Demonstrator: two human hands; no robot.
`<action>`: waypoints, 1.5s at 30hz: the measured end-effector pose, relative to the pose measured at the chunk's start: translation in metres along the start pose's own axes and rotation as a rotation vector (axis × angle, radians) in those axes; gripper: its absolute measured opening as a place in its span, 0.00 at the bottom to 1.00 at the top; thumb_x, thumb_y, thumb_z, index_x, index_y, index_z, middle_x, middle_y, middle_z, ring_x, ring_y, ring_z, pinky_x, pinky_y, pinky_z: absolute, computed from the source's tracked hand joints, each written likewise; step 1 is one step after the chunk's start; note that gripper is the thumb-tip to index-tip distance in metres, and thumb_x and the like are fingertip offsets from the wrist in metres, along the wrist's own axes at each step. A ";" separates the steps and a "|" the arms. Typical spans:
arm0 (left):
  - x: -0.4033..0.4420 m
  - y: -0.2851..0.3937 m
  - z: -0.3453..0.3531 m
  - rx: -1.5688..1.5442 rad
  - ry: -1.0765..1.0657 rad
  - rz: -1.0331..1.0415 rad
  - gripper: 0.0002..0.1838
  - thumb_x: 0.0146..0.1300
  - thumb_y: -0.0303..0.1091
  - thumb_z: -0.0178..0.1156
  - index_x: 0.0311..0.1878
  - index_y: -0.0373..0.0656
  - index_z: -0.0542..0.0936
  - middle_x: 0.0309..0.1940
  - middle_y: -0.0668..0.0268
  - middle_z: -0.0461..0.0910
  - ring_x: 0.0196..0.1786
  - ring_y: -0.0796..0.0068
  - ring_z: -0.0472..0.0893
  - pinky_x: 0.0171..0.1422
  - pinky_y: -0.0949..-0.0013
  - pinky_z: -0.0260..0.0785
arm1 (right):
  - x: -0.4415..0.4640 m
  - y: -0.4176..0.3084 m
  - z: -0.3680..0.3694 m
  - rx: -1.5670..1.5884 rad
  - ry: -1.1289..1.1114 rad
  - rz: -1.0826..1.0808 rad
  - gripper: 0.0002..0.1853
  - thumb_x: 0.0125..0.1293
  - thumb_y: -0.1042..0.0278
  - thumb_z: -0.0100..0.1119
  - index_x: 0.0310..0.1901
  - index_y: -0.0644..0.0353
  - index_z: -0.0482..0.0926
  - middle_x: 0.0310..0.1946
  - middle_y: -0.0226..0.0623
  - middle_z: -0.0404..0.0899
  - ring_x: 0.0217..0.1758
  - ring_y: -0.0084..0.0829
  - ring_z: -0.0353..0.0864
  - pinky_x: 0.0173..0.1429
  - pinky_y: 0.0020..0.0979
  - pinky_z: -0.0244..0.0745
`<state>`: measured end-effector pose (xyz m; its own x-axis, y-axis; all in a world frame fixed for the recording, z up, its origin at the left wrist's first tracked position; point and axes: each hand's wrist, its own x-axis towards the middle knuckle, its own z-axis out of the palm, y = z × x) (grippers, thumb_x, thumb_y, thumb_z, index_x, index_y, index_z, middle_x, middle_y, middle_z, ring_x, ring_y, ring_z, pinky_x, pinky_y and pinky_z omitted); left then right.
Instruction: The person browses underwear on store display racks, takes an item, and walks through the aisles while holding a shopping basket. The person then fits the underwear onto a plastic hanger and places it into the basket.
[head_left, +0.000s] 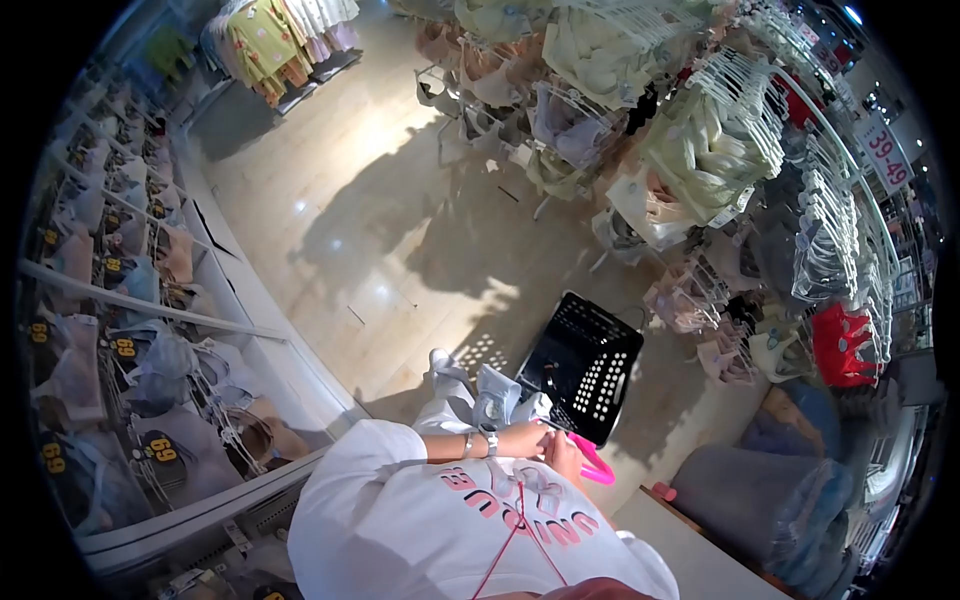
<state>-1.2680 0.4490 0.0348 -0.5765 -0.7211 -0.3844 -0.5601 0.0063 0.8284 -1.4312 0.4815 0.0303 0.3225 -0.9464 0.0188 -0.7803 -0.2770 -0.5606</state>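
My left hand [527, 439], with a watch and bracelet on its wrist, is closed in front of my white sweatshirt. It meets my right hand [565, 457], also closed, at the fingertips. Just beyond the fingers hangs a pale blue-grey garment [495, 397], apparently a bra, which both hands seem to pinch; the exact grip is partly hidden. Beside my right hand curves a bright pink handle [598, 466], close to a black perforated shopping basket [583, 360]. The basket is tilted, and I cannot tell whether the right hand or arm bears it.
Wall shelves of bras [165, 365] with yellow "69" tags line the left. Racks of hanging bras [700, 150] fill the right, with a "39-49" sign [885, 150]. Pyjamas [262, 45] hang at the far left. Large bagged bundles [760, 495] stand at lower right. Pale floor [350, 260] lies between.
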 end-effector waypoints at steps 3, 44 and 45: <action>-0.006 -0.016 -0.010 -0.038 0.157 -0.007 0.15 0.51 0.33 0.61 0.41 0.36 0.75 0.31 0.52 0.81 0.37 0.50 0.81 0.43 0.54 0.72 | 0.026 -0.002 0.014 -0.034 -0.081 -0.072 0.08 0.62 0.67 0.54 0.33 0.58 0.66 0.13 0.41 0.73 0.14 0.42 0.75 0.17 0.41 0.67; -0.006 -0.228 -0.352 0.369 1.404 -0.594 0.06 0.53 0.33 0.57 0.34 0.43 0.73 0.25 0.64 0.73 0.22 0.67 0.78 0.21 0.64 0.69 | 0.502 -0.233 0.194 -0.283 -0.073 -0.953 0.12 0.66 0.63 0.55 0.26 0.55 0.67 0.09 0.39 0.67 0.10 0.39 0.70 0.12 0.38 0.61; -0.009 -0.237 -0.367 0.385 1.424 -0.523 0.06 0.54 0.33 0.56 0.33 0.43 0.73 0.25 0.64 0.73 0.22 0.67 0.78 0.21 0.64 0.69 | 0.519 -0.241 0.200 -0.324 -0.073 -0.959 0.13 0.67 0.63 0.54 0.26 0.55 0.67 0.09 0.39 0.68 0.10 0.39 0.72 0.12 0.38 0.62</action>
<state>-0.9121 0.1997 -0.0087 0.6142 -0.7354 0.2862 -0.7518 -0.4350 0.4956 -0.9690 0.0906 0.0092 0.9125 -0.2920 0.2863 -0.2798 -0.9564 -0.0839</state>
